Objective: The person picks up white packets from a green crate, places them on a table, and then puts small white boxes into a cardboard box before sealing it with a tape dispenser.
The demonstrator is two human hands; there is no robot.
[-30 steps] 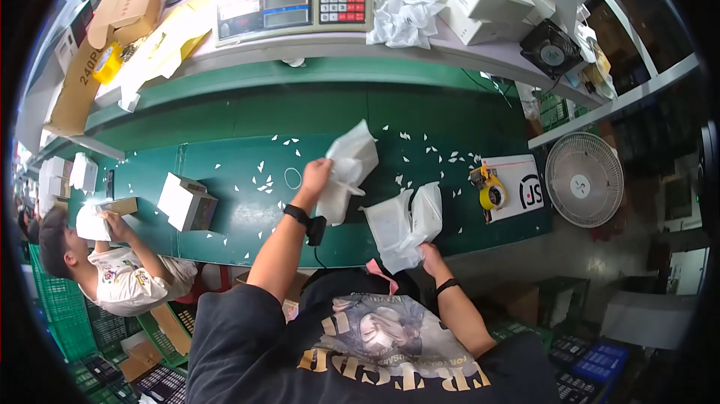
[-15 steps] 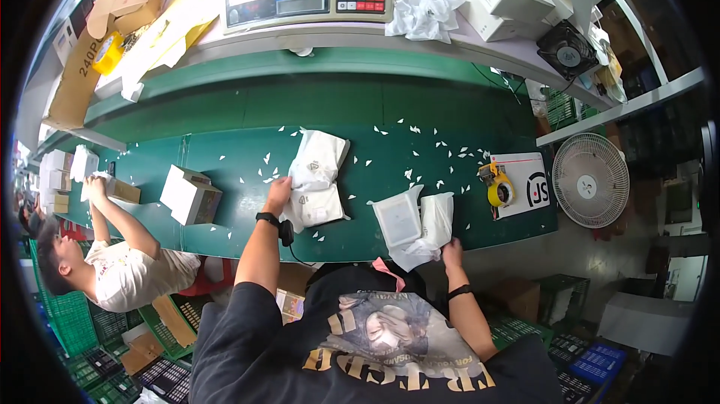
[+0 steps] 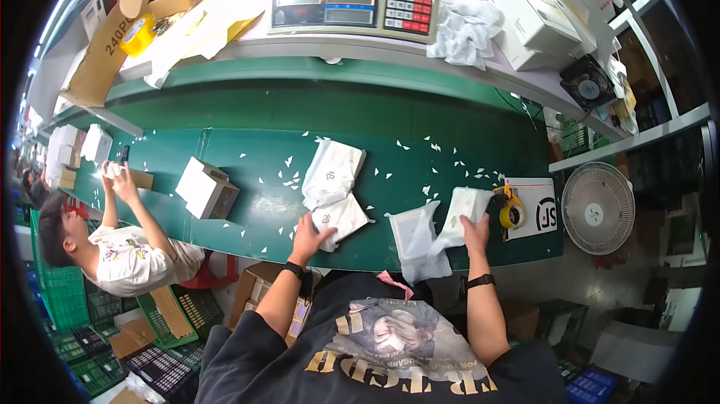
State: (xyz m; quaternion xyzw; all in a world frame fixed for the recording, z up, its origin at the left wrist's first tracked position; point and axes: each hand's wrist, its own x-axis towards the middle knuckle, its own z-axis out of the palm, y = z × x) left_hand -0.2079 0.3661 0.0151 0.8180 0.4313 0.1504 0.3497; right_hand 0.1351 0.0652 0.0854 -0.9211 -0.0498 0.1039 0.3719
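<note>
My left hand (image 3: pixel 306 239) rests at the lower left edge of a white bagged packet (image 3: pixel 345 218), fingers and thumb spread apart. Just above, overlapping it, lies another white bagged packet (image 3: pixel 334 168). On the right, my right hand (image 3: pixel 475 236) grips the side of a white plastic-wrapped packet (image 3: pixel 466 207), its thumb on top. Left of that one is a flat packet in a translucent white bag (image 3: pixel 414 237), whose loose plastic hangs over the table's near edge.
White paper scraps (image 3: pixel 382 174) litter the green table (image 3: pixel 262 209). A yellow tape dispenser (image 3: pixel 511 211) sits on a white sheet (image 3: pixel 534 205) near a fan (image 3: pixel 598 207). A co-worker (image 3: pixel 142 250) sits left, beyond an open box (image 3: pixel 208 188). A scale (image 3: pixel 356 8) stands on the shelf.
My right hand has moved up onto the right packet, which has shifted up and right, towards the tape dispenser. My left hand has slid lower and its fingers have spread; the lower left packet has turned.
</note>
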